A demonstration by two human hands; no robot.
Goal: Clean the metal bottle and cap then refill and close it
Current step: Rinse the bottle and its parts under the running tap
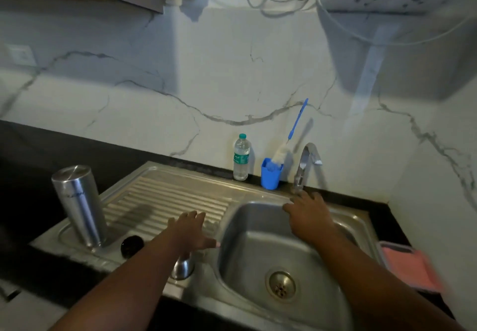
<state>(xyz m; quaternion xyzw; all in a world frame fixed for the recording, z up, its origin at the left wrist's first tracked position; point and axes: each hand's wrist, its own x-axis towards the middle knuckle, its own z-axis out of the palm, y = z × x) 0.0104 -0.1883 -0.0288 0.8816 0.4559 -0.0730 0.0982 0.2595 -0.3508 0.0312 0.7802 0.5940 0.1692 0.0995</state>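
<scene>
Head view: left hand [189, 230] spread flat above ribbed drainboard [165, 199]; right hand [308, 213], fingers extended, below tap [305, 165]; metal bottle [80, 205] upright at left.

Dim indoor light with a cool cast falls from above, leaving broad soft shadows across the white marble-patterned wall [232, 77]. The upright silver metal bottle [78, 204] shows pale highlights and throws a shadow rightward onto the ribbed steel drainboard [165, 196]. Wide-angle bending warps the edges. The pink cloth [410, 268] is blurred.
</scene>
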